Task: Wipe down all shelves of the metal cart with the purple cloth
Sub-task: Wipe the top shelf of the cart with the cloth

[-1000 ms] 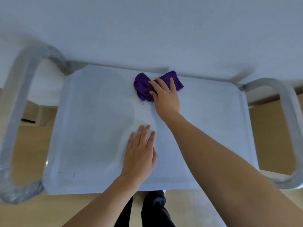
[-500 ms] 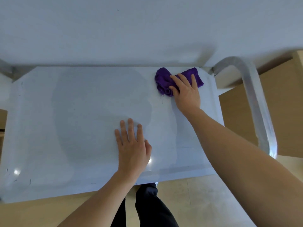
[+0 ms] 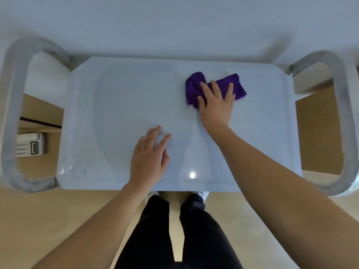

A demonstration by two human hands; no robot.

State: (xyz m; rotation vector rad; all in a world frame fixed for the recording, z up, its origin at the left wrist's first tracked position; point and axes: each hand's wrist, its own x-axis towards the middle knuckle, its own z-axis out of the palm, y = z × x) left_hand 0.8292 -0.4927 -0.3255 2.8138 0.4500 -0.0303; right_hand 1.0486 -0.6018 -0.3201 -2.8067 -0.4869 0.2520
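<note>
Your right hand point(image 3: 217, 105) covers the middle of the purple cloth point(image 3: 236, 88); only its ends show. Top shelf point(image 3: 116, 105) blocks everything under it, including most of your shoe point(image 3: 202, 195). Left handle point(image 3: 11, 113) and right handle point(image 3: 347, 117) are smeared, outer sides clipped by the frame. Keys on the white keypad device point(image 3: 31, 144) are too small to read.

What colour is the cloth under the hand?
Purple. The cloth shows best in the head view, on the cart's top shelf.
</note>
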